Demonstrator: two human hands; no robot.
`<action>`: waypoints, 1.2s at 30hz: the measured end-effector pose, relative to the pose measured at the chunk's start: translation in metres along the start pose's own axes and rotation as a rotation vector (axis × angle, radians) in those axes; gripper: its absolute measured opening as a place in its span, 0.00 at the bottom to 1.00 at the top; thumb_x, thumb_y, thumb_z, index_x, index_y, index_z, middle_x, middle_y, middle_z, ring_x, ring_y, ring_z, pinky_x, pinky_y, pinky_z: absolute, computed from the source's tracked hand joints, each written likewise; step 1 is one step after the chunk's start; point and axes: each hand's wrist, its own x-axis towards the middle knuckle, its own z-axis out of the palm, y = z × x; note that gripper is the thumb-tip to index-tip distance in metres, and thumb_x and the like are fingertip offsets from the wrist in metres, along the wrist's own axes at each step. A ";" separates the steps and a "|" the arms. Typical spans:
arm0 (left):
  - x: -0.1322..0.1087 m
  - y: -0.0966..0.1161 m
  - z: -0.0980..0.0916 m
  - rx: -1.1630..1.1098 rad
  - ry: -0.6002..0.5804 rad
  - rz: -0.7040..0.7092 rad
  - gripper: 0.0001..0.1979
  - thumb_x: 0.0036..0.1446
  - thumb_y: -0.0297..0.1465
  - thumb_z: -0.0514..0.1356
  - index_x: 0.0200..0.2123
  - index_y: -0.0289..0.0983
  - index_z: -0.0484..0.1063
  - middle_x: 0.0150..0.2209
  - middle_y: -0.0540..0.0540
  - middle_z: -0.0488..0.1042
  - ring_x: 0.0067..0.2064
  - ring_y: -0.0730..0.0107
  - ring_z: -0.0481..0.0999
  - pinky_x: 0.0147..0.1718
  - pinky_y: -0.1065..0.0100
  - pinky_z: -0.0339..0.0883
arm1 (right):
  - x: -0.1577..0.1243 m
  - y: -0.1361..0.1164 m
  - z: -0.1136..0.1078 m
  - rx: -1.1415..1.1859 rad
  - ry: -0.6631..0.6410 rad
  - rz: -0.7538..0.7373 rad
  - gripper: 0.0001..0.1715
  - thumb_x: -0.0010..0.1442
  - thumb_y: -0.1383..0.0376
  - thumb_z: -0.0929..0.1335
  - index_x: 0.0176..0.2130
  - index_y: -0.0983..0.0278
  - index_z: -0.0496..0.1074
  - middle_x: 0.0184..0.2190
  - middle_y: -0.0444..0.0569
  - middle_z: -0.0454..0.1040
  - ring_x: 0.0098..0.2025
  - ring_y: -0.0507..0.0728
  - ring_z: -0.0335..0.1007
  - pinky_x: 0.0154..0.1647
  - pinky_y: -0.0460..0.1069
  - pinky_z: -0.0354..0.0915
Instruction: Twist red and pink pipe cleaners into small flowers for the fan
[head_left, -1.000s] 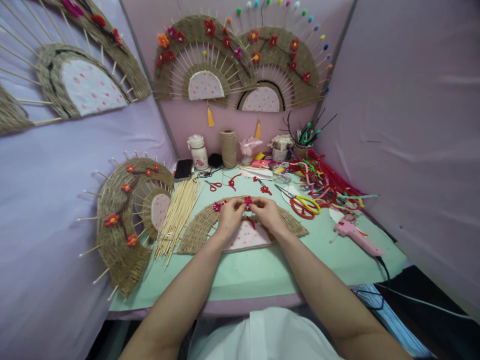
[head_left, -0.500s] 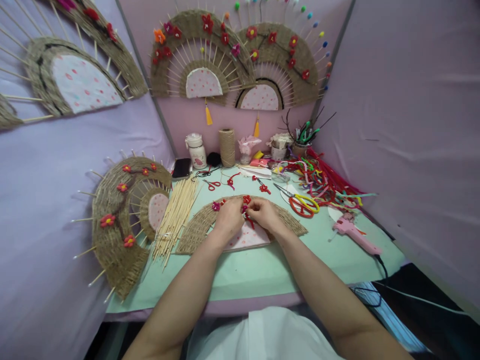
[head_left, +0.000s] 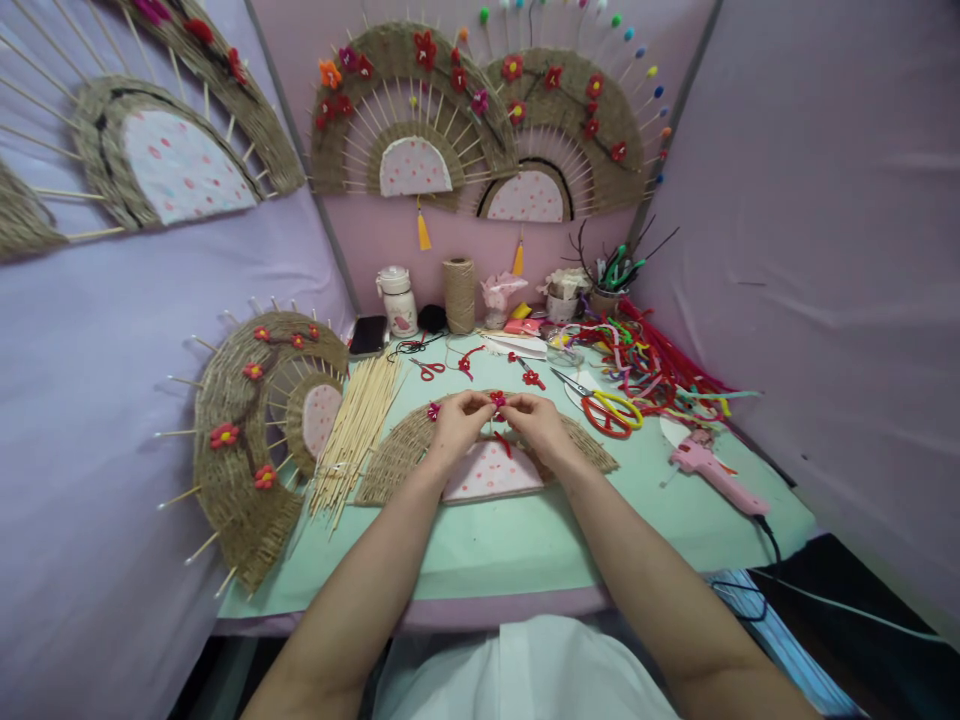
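Observation:
A half-round fan woven from twine (head_left: 397, 462) lies on the mint-green cloth in front of me, with a dotted pink-white panel (head_left: 491, 472) at its centre. Over its upper middle, my left hand (head_left: 459, 425) and my right hand (head_left: 538, 425) meet, fingertips pinched on a small red pipe-cleaner flower (head_left: 499, 402) between them. A magenta flower (head_left: 434, 411) sits on the woven band left of my hands. Below my fingers a short red pipe-cleaner piece (head_left: 503, 444) lies across the fan. My fingers partly hide the flower.
Bamboo sticks (head_left: 356, 435) lie to the left beside another woven fan (head_left: 225, 500). Red-and-yellow scissors (head_left: 606, 415), a pink glue gun (head_left: 720, 477) and tangled pipe cleaners (head_left: 652, 360) are on the right. Small red scissors (head_left: 427, 369) and a twine spool (head_left: 459, 295) stand behind.
My hands have lifted slightly and drawn level, fingertips now at the flower higher on the fan. More of the dotted panel and the red piece below shows. The whole view shifted a little.

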 end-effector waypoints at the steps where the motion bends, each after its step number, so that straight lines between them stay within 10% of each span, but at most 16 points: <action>1: 0.000 -0.001 0.000 0.012 -0.007 0.020 0.05 0.44 0.30 0.63 0.24 0.34 0.72 0.25 0.47 0.73 0.29 0.73 0.70 0.30 0.71 0.64 | 0.000 0.000 0.000 0.001 -0.008 0.009 0.10 0.46 0.60 0.67 0.26 0.65 0.70 0.23 0.43 0.71 0.22 0.49 0.60 0.22 0.44 0.56; 19: 0.002 -0.010 0.005 -0.269 -0.008 -0.199 0.10 0.42 0.32 0.66 0.28 0.33 0.72 0.25 0.48 0.73 0.26 0.77 0.70 0.29 0.73 0.65 | 0.001 0.001 0.000 0.049 0.026 -0.012 0.09 0.47 0.61 0.68 0.28 0.65 0.72 0.22 0.43 0.71 0.22 0.49 0.61 0.23 0.44 0.57; 28: 0.006 -0.020 0.004 -0.031 -0.019 0.017 0.05 0.46 0.31 0.63 0.26 0.34 0.72 0.25 0.47 0.74 0.28 0.73 0.72 0.31 0.71 0.67 | 0.005 -0.001 -0.006 -0.023 -0.006 -0.126 0.12 0.49 0.60 0.68 0.34 0.65 0.73 0.30 0.47 0.76 0.32 0.53 0.70 0.33 0.47 0.65; 36: 0.001 -0.004 0.005 -0.391 -0.001 -0.245 0.05 0.51 0.30 0.60 0.31 0.33 0.71 0.29 0.43 0.76 0.29 0.72 0.76 0.35 0.66 0.70 | 0.008 0.005 -0.007 -0.019 -0.002 -0.132 0.12 0.48 0.59 0.70 0.32 0.64 0.73 0.29 0.48 0.75 0.31 0.54 0.70 0.32 0.48 0.66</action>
